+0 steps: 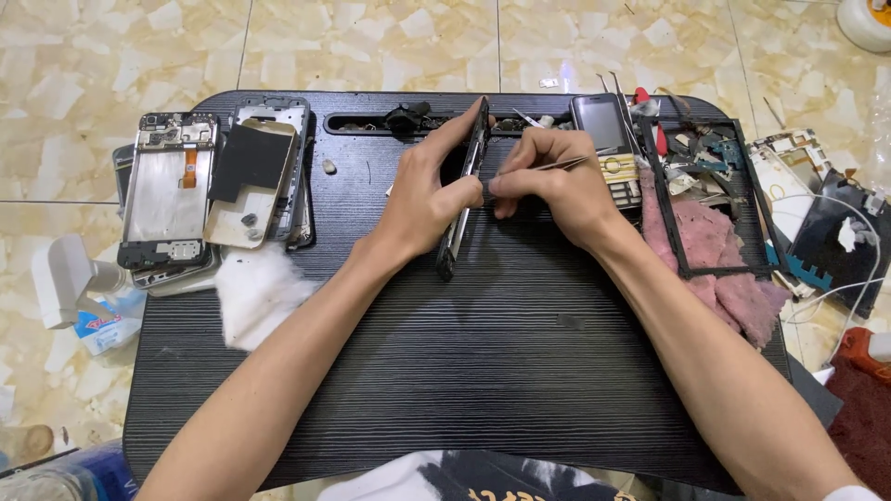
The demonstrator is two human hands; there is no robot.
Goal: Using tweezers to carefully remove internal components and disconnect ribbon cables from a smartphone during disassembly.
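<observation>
Head view shows the left hand [422, 199] gripping a phone [464, 190] on edge while the right hand [557, 186], at 3 o'clock, pinches tweezers [543, 168] that need steady aim.

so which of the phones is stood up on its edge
The dark phone gripped in the left hand; the opened phones at the left and the keypad phone lie flat.

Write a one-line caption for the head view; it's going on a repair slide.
Left hand holds a thin black phone on edge while right hand works slim metal tweezers against it.
</observation>
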